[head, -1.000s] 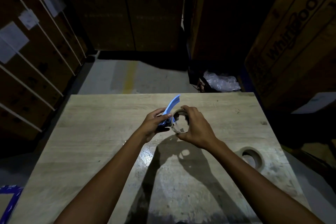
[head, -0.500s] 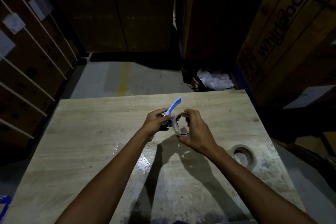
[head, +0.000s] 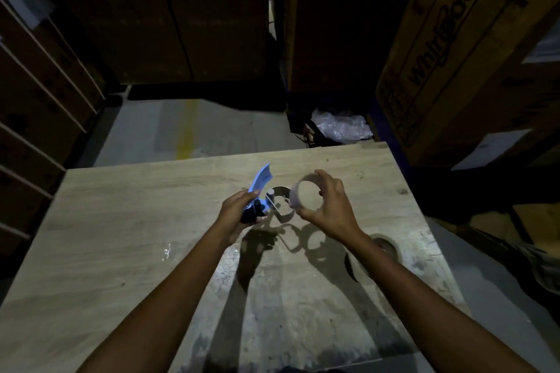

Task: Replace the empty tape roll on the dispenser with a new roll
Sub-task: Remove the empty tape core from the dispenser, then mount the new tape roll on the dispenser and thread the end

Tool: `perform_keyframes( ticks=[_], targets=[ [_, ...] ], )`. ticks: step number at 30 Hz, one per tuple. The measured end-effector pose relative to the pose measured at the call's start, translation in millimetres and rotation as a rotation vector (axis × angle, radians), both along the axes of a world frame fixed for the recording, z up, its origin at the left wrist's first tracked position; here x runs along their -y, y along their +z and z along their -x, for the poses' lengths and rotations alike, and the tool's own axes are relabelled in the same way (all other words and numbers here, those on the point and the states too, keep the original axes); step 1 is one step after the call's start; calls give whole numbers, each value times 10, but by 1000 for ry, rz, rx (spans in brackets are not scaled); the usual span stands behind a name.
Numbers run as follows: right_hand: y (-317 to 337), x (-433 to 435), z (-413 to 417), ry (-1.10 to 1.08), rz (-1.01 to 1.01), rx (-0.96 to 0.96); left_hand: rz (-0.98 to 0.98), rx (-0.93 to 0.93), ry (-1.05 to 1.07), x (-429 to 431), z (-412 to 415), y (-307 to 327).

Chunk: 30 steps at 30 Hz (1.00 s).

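The dispenser (head: 260,183) is clamped in the grip of the left hand (head: 239,215), the empty core (head: 295,198) is pinched at its 3 o'clock by the right hand (head: 328,206), and the new roll (head: 394,247) is seen flat on the tabletop (head: 121,236) at 4 o'clock.

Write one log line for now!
left hand: holds blue-handled tape dispenser | right hand: holds empty cardboard ring | new brown tape roll: on wooden table

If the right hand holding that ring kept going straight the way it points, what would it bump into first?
The right hand would probably meet the dispenser held by the left hand, just beyond the ring; depth is unclear.
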State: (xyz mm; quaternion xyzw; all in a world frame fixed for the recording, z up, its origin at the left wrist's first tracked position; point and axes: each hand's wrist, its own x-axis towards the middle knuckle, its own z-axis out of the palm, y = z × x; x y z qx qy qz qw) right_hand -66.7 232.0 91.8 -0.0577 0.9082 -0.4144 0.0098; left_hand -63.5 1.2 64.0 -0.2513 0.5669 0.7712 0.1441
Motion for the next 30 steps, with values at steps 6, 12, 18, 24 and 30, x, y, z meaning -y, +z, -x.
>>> perform_keyframes(
  ticks=[6, 12, 18, 24, 30],
  targets=[
    [-339, -535, 303, -109, -204, 154, -68, 105, 96, 9, -8, -175],
    [-624, -847, 497, -65, -309, 307, -37, 124, 112, -140, -54, -268],
    [-897, -965, 522, -35, -359, 359, 73, 93, 103, -300, -29, -370],
    [-1061, -1080, 494, -67, -343, 404, 84, 105, 125, -457, 10, -491],
    [-1098, -1229, 453, -45, -261, 435, 147, 116, 103, -518, 4, -608]
  ],
)
